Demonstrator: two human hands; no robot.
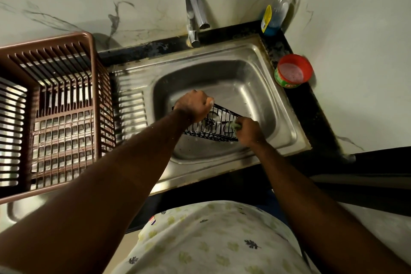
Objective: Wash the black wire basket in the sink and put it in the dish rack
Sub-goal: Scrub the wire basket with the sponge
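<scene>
Overhead, the view looks down on a stainless steel sink with a ribbed drainboard on its left, set into a black countertop against pale marbled wall tiles. A chrome faucet arcs over the back rim. A brown plastic dish rack sits left of the basin, on the drainboard side. On the counter's right stand a dish soap bottle with blue liquid in the back corner, and nearer, a red open tub of dish paste.

The black wire basket is held inside the basin, above the drain, tilted. Its long axis runs roughly left to right.

Left hand: fingers curled tight over the basket's upper left rim, gripping it. Right hand: fingers closed around a green scrub pad, pressing it against the basket's right end. Motion blur on both hands; individual fingertips not resolvable.
</scene>
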